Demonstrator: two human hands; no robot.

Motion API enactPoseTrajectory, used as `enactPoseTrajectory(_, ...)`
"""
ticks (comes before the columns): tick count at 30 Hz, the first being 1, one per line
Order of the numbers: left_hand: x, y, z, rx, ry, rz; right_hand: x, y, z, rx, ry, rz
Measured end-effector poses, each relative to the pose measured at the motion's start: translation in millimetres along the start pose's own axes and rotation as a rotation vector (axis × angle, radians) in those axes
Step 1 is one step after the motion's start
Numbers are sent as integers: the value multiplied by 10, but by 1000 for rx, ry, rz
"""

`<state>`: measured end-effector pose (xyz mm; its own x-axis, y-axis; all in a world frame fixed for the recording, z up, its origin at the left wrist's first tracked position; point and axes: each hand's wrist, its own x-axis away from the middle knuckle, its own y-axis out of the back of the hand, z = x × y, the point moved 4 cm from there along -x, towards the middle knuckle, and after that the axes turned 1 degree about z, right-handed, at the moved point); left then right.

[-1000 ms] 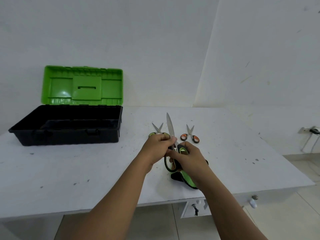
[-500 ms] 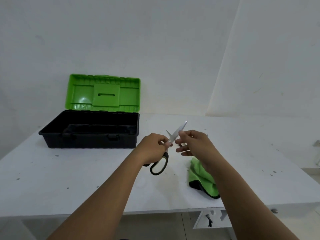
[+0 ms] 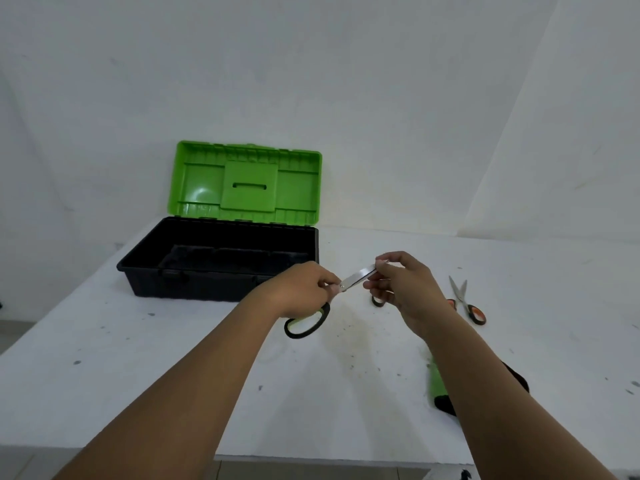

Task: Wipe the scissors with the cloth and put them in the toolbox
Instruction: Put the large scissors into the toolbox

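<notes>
A: Why is the cloth [image 3: 437, 386] lying near the counter [image 3: 173, 375] edge, under the right arm?

B: I think the wiping is done. The left hand [image 3: 301, 289] grips the big scissors [image 3: 322, 306] by the handle. The right hand [image 3: 401, 282] pinches the blade tip, maybe to steady it.

A: Where next?

B: The toolbox [image 3: 221, 268] sits open just behind, nothing in between. Small scissors [image 3: 465, 301] lie off right.

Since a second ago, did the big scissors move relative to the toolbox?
Yes. The big scissors left the spot beside the small scissors and now sit nearer the toolbox, blade tip pointing right instead of away.
</notes>
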<state>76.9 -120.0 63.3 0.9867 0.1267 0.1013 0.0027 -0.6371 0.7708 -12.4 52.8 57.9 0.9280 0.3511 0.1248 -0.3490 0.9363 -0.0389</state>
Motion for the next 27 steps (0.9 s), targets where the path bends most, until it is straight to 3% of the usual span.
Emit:
enactPoseTrajectory(6,12,262,142,-209,-47,-2,-222,-112,69,-29,41,-14)
enactPoseTrajectory(11,-59,484,399,-101,-48,-182,-379,-171,58,-58,45,-22)
enactPoseTrajectory(15,-154,653,568,-154,-23,-224,-529,-306,62,-8,35,-5)
enactPoseTrajectory(23,-529,1126,1171,-322,93,-141,-992,-643,101,493,128,30)
enactPoseTrajectory(27,-737,1236,1472,-372,167,-86,-1266,-1018,107,879,253,127)
